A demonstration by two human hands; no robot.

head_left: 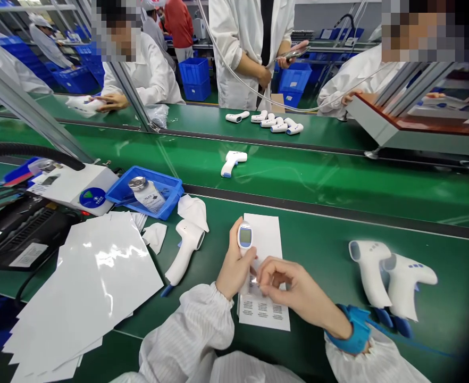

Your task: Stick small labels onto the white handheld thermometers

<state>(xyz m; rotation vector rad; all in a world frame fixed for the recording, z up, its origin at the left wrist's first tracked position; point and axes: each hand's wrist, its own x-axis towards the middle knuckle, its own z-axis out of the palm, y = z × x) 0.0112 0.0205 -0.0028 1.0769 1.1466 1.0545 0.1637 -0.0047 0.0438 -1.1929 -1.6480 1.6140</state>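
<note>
Just inside the worktop's (322, 239) far edge, my left hand (234, 268) grips a thermometer (245, 237), best kept steady; right hand (292, 283) curled, hold unclear.

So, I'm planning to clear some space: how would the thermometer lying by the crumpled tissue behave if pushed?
The thermometer is probably stiff, since it looks like hard plastic. Its smooth, rounded surface may let it slide or rock, but its bent, gun-like shape should discourage rolling.

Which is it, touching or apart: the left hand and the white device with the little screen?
Touching: the head view shows the left hand gripping the white device between thumb and fingers.
</note>
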